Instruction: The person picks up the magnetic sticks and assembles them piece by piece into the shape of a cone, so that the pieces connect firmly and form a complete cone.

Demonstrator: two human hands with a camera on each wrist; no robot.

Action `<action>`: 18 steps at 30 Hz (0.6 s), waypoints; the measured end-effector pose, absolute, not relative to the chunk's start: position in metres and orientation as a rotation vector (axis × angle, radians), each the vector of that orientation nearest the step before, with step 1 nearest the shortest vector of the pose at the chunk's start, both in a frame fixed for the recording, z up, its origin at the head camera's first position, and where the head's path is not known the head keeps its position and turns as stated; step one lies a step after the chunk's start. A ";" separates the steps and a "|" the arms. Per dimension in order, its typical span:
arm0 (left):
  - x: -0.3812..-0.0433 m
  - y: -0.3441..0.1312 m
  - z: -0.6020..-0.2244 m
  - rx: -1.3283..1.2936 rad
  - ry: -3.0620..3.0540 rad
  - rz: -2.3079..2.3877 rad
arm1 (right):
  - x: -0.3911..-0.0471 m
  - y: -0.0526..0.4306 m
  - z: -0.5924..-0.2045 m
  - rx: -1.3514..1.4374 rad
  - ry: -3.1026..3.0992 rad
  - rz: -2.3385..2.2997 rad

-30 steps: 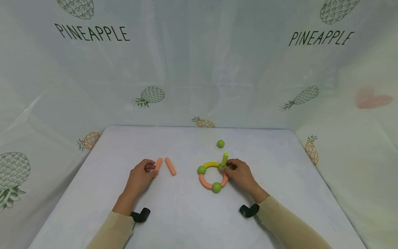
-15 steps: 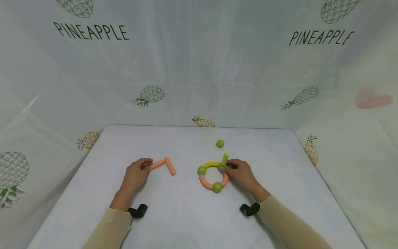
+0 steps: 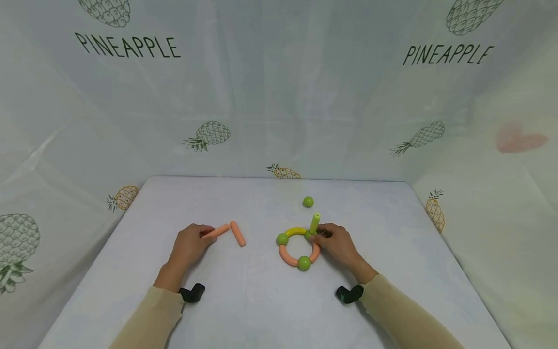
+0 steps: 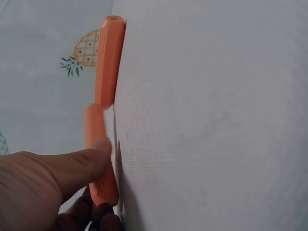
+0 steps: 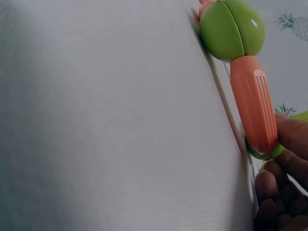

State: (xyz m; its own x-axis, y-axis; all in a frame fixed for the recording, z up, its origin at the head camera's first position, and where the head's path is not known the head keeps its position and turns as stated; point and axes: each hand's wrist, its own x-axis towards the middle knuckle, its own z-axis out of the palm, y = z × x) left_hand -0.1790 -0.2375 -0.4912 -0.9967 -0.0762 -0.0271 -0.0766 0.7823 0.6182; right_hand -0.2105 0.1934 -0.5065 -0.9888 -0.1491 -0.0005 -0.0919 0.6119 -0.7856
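My left hand (image 3: 189,247) pinches a straight orange rod (image 4: 102,178) between thumb and fingers, its far end pointing toward a second orange rod (image 3: 238,233) on the table. On the right lies a ring of green balls joined by curved pieces, one yellow (image 3: 296,230) and two orange. My right hand (image 3: 340,247) grips the ring's upper right green ball (image 3: 308,236), with the thumb close to the end of an orange curved piece (image 5: 254,106). From that ball a yellow-green rod (image 3: 315,224) stands up. Other green balls sit at the ring's left (image 3: 282,239) and front (image 3: 304,263).
A loose green ball (image 3: 308,202) lies behind the ring. The white table (image 3: 261,305) is backed by a pale curtain (image 3: 279,97) printed with pineapples. Each wrist wears a black camera mount.
My left hand has taken up the left orange rod, moved slightly left and turned the rod from near upright to a flatter slant. The right hand keeps its place at the ring.
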 end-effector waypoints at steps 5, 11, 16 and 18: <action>-0.180 -0.240 -0.492 -0.173 2.966 1.198 | -0.210 0.192 -0.505 -0.184 2.750 -1.361; -0.179 -0.228 -0.483 -0.183 2.938 1.376 | -0.211 0.191 -0.507 -0.185 2.746 -1.378; -0.176 -0.201 -0.472 -0.141 2.834 1.512 | -0.211 0.190 -0.507 -0.192 2.746 -1.387; -0.176 -0.188 -0.470 -0.119 2.792 1.562 | -0.210 0.189 -0.507 -0.183 2.744 -1.386</action>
